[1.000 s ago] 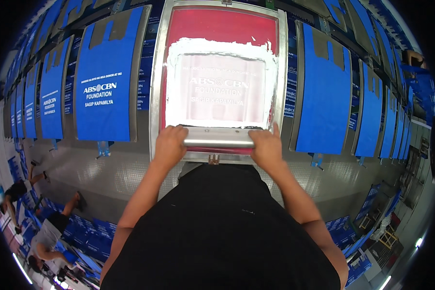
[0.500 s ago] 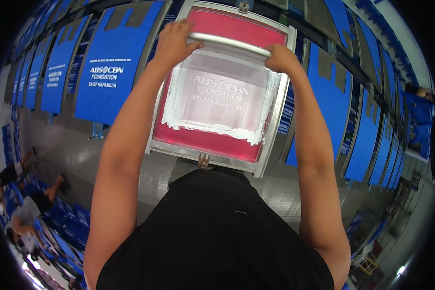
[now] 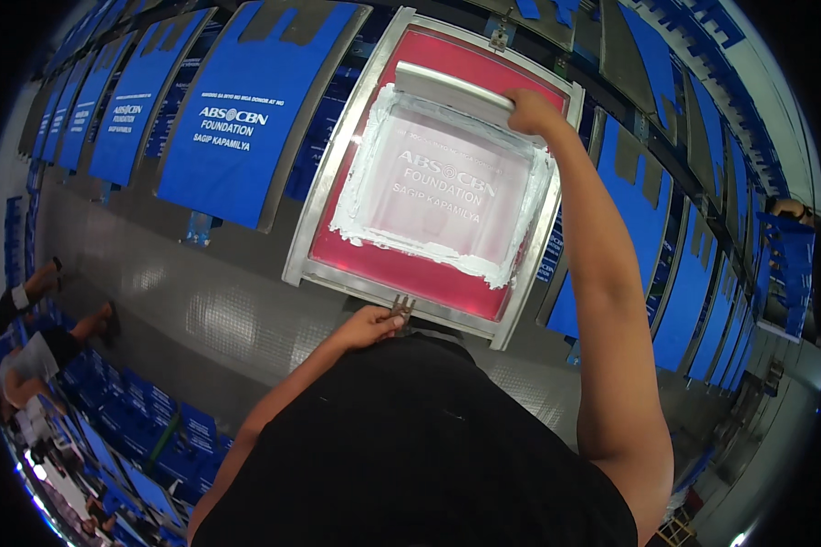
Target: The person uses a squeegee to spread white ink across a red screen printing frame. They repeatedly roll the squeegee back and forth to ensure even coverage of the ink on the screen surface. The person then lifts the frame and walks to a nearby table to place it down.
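A silver-framed screen [image 3: 350,260] with a red border holds a stencil of white lettering inside a ragged band of white ink. My right hand [image 3: 534,114] grips the right end of a silver squeegee [image 3: 447,84] lying across the screen's far part. My left hand [image 3: 371,324] is closed on a metal bracket [image 3: 401,305] at the middle of the screen's near edge, just above my dark shirt.
Rows of boards with printed blue fabric [image 3: 233,155] stand left and right [image 3: 616,237] of the screen. A grey floor [image 3: 205,292] shows below them. Other people [image 3: 32,365] work at the far left beside more blue pieces.
The squeegee moved from the screen's near edge to its far part, leaving less white ink over the lettering. My left hand has left it and dropped to the near bracket. The view has turned.
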### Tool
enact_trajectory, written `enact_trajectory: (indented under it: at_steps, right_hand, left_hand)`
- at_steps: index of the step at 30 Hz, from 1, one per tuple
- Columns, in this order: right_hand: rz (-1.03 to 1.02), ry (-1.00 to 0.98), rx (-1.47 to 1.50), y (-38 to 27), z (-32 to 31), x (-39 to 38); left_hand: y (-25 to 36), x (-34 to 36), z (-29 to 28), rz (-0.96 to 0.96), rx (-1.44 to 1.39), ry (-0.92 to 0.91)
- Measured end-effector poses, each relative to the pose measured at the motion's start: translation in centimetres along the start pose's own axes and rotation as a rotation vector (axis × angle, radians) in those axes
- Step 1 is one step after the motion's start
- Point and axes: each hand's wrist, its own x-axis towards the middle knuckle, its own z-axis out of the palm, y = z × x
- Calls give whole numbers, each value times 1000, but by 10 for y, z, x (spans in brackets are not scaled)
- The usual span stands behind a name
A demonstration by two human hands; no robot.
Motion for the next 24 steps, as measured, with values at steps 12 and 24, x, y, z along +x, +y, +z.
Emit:
enact_trajectory:
  at_steps: [12, 24]
  right_hand:
    - [102, -25, 11, -114, 37, -172]
    - [70, 137, 40, -110, 59, -275]
  left_hand:
    - [37, -20, 9, 29, -25, -53]
    - [14, -1, 20, -18, 406, 253]
